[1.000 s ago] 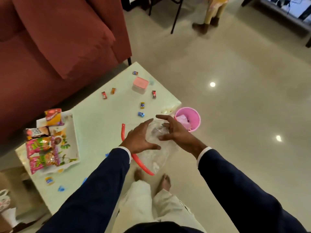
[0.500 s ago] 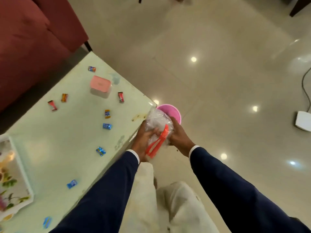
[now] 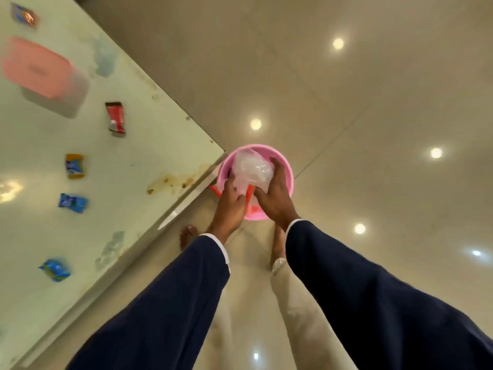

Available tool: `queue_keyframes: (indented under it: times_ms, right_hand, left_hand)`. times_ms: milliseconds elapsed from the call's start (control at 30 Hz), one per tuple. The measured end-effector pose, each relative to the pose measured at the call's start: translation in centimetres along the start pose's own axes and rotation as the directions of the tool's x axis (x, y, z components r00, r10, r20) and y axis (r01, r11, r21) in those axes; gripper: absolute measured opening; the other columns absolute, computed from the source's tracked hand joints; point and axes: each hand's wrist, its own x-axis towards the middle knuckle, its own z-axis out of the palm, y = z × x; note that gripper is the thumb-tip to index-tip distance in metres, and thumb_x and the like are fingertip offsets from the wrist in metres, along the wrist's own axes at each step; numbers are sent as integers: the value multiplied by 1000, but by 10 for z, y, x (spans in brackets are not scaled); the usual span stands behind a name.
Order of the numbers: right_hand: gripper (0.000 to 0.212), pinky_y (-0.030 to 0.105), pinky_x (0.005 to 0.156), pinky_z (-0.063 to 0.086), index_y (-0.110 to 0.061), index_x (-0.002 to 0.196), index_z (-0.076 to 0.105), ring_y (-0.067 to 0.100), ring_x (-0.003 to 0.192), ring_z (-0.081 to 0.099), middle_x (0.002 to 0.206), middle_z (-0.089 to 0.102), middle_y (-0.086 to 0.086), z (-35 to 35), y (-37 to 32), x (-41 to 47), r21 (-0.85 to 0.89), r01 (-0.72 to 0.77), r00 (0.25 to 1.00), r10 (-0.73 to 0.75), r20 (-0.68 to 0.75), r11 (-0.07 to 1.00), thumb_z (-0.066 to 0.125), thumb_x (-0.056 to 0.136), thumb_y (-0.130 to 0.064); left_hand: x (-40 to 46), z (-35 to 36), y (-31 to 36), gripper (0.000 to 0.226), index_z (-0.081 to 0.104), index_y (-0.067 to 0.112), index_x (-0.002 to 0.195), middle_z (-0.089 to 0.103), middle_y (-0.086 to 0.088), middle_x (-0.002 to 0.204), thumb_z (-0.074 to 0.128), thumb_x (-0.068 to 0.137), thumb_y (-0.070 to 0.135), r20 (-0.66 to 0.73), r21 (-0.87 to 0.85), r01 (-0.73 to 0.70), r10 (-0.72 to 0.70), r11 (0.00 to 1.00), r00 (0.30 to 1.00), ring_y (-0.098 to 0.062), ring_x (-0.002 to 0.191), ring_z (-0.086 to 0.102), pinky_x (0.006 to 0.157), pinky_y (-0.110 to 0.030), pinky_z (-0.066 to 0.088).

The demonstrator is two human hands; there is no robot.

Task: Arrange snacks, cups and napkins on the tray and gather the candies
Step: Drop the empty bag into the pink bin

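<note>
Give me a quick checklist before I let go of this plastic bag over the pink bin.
1. Clear plastic bag gripped by both left hand and right hand: ok.
2. Bag above the pink bin opening, not the table: ok.
3. Orange-red strip fully inside the rim: not ok, one end pokes out on the table side.
4. Room left in the bin: cannot tell, hands cover it.
5. Candies gathered: not ok, the red candy and others lie loose on the table.
</note>
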Motion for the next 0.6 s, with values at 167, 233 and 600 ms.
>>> queue_keyframes:
  times_ms: [167, 233, 600]
  right_hand:
    - [68, 65, 111, 28, -34, 149, 34, 43, 145, 25, 162, 18, 14, 26, 60, 24, -454, 374, 927, -312, 209, 808, 64, 90, -21]
    - [64, 65, 104, 38, -34, 147, 42, 45, 135, 37, 156, 31, 17, 30, 74, 34, -661, 464, 882, -378, 281, 590, 67, 88, -28]
    - [89, 57, 111, 37, -15, 159, -4, 48, 143, 29, 162, 2, 25, 39, 66, 105, -672, 81, 863, 286, 417, 736, 53, 92, -3]
  left_hand:
    - [36, 13, -56, 58, 42, 8, 148, 48, -16, 149, 64, 96, 19, -172, 520, -73, 188, 851, 967, -34, 131, 50, 101, -48, 50]
    - [35, 10, -65, 46, 59, 9, 132, 48, -14, 146, 69, 88, 17, -284, 657, -56, 315, 752, 905, -32, 124, 49, 95, -45, 49]
    - [44, -18, -70, 62, 44, 15, 146, 42, -9, 154, 58, 85, 15, 36, 908, -210, 430, 363, 902, -28, 134, 45, 102, -42, 41]
